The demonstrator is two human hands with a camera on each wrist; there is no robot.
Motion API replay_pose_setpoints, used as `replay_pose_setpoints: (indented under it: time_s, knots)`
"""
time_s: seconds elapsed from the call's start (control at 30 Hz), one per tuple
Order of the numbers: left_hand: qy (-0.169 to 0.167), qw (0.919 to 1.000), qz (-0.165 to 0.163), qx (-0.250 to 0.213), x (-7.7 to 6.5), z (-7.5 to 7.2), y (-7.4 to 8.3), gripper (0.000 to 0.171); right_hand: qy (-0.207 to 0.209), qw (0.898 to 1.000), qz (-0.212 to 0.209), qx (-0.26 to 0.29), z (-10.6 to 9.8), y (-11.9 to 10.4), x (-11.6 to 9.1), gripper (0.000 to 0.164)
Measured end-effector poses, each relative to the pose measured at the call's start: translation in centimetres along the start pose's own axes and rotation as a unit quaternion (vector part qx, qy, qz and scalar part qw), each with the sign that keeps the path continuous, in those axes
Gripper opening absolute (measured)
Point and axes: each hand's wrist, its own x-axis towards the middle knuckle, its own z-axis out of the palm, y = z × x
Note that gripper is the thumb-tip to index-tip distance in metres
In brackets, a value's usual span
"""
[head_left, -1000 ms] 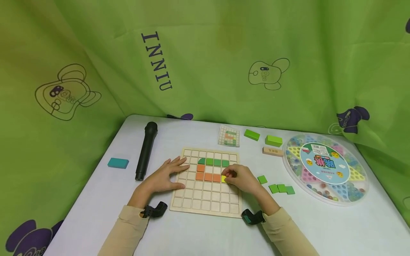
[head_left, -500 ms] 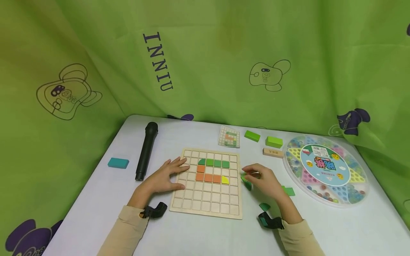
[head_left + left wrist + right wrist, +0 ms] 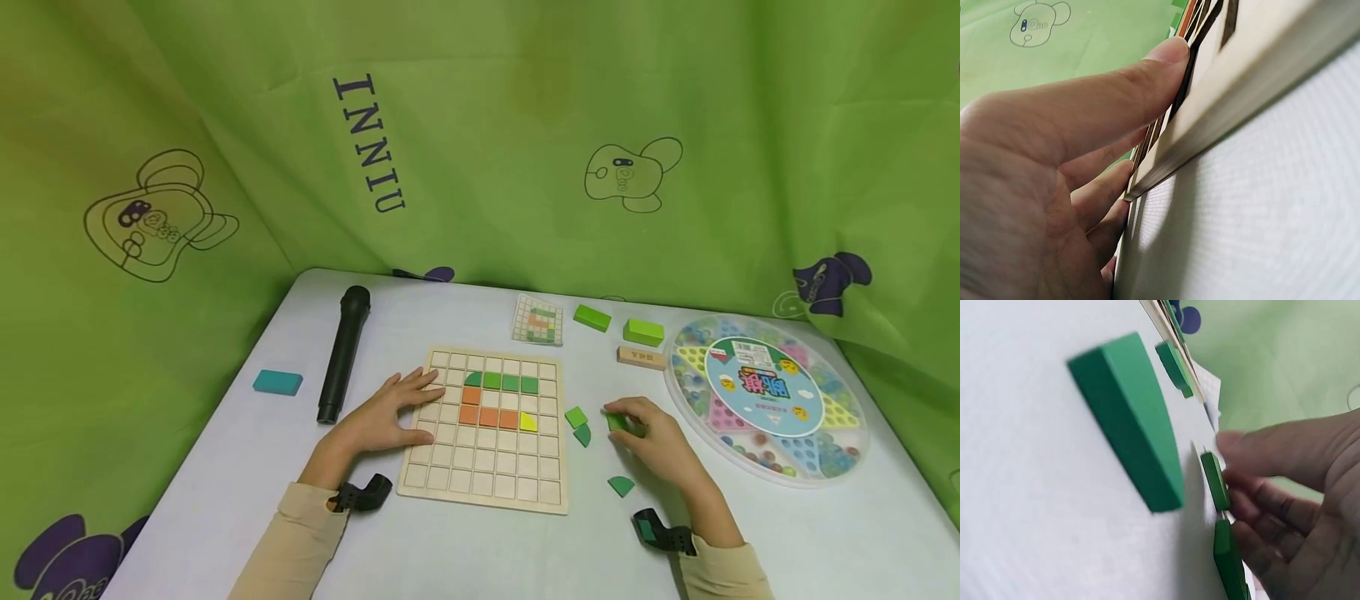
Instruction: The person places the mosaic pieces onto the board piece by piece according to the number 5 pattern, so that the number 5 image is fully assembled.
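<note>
My left hand (image 3: pixel 382 412) rests spread on the left side of a wooden grid board (image 3: pixel 480 492); in the left wrist view its thumb (image 3: pixel 1141 84) lies over the board's edge. Orange tiles (image 3: pixel 487 417), a row of green tiles (image 3: pixel 510 382) and a yellow rounded tile (image 3: pixel 528 422) sit in the board's cells. To the right, my right hand (image 3: pixel 656 437) is over a green square tile (image 3: pixel 617 422), thumb and index on either side of it. In the right wrist view the fingers are close around that tile (image 3: pixel 1215 481), which is still on the table.
A green square (image 3: pixel 575 417) and quarter-round tiles (image 3: pixel 582 435) lie right of the board. Behind are a pattern card (image 3: pixel 537 320), green blocks (image 3: pixel 642 332) and a wooden block (image 3: pixel 641 357). A round marble-game box (image 3: pixel 765 400) stands right; a black microphone (image 3: pixel 343 354) and teal block (image 3: pixel 277 382) left.
My right hand has moved right from the yellow tile on the board, past the loose green pieces beside it, to the green square tile farther right. The left hand stays put.
</note>
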Motion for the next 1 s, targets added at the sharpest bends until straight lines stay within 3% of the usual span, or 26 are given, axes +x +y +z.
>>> replay_pose_setpoints:
  time_s: [0.2,0.57,0.73,1.0]
  knots:
    - [0.004,1.0,-0.002,-0.003,-0.1,0.0,0.0,0.074,-0.003,1.0,0.002,-0.018,0.0,0.5,0.1,0.031]
    - [0.003,1.0,-0.001,-0.002,-0.1,0.2,-0.1,0.075,0.029,0.999,0.0,-0.043,0.4,0.2,-0.2,0.027]
    - [0.003,1.0,-0.003,-0.002,-0.1,0.3,-0.2,0.075,0.045,0.999,-0.013,-0.004,0.6,-1.5,-0.5,0.027]
    - [0.002,1.0,-0.002,0.002,0.0,0.0,0.0,0.074,0.023,0.998,-0.036,0.035,2.8,-5.5,-0.4,0.028]
